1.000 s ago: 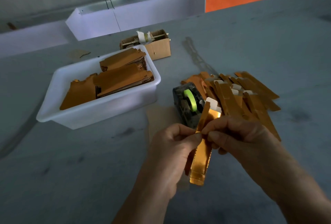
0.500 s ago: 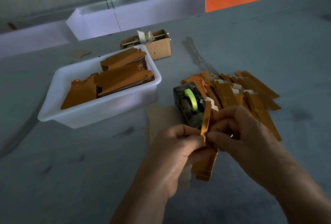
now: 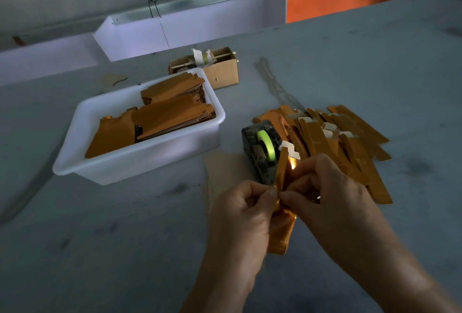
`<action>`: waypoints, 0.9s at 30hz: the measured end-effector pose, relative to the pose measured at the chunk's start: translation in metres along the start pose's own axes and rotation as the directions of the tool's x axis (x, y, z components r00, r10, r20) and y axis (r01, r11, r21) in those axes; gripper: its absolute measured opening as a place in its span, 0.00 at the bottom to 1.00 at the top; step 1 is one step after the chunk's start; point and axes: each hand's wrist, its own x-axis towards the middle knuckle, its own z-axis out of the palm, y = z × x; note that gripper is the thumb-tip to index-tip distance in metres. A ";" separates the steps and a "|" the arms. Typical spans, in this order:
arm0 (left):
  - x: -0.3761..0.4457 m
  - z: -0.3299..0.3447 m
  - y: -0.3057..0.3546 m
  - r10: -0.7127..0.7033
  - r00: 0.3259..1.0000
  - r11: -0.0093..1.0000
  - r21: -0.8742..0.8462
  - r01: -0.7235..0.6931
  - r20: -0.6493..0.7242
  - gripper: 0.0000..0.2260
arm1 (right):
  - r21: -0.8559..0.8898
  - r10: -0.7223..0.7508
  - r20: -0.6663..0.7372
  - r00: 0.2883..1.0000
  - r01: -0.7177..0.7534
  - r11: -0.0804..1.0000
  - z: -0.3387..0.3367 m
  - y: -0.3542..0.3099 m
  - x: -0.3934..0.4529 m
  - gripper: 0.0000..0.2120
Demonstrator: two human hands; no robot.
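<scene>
Both hands, left (image 3: 243, 209) and right (image 3: 327, 197), pinch a folded gold card strip (image 3: 281, 177) above the table's near middle (image 3: 125, 250); tape dispenser (image 3: 261, 150) just behind, strip pile (image 3: 350, 142) right, white tub (image 3: 140, 160) left.

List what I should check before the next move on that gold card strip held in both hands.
1. Left hand pinches the gold card strip at mid-length: ok.
2. Right hand grip on the same strip, fingers curled: ok.
3. White tab at the strip's top is clear of the fingers: ok.
4. Tape dispenser sits just behind the strip, likely within reach: ok.
5. Fold edges lined up: cannot tell, the fingers hide them.
</scene>
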 end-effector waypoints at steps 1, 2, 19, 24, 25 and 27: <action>-0.001 0.002 -0.001 0.037 0.999 0.999 0.020 -0.036 -0.028 0.08 | -0.011 -0.004 -0.019 1.000 0.004 1.000 0.000 -0.001 0.001 0.12; -0.002 0.004 -0.001 0.078 0.996 0.996 0.045 -0.076 -0.051 0.09 | -0.024 -0.010 -0.031 0.999 0.009 1.000 0.000 -0.002 0.001 0.12; -0.006 0.000 0.005 0.221 0.970 0.958 0.208 -0.195 -0.107 0.06 | 0.073 0.052 -0.096 0.994 -0.045 0.996 0.004 -0.007 -0.001 0.18; -0.006 -0.005 0.007 0.070 0.997 0.990 0.128 -0.065 -0.036 0.07 | 0.335 0.095 0.079 0.992 -0.117 0.935 0.009 0.000 0.000 0.04; -0.005 -0.006 0.008 0.025 1.000 0.997 0.066 -0.025 -0.008 0.07 | 0.376 0.091 0.104 0.990 -0.124 0.918 0.010 0.001 -0.001 0.05; -0.004 -0.010 0.011 -0.021 0.998 1.000 0.005 0.021 0.057 0.08 | 0.406 0.068 0.130 0.989 -0.116 0.906 0.010 -0.001 0.000 0.08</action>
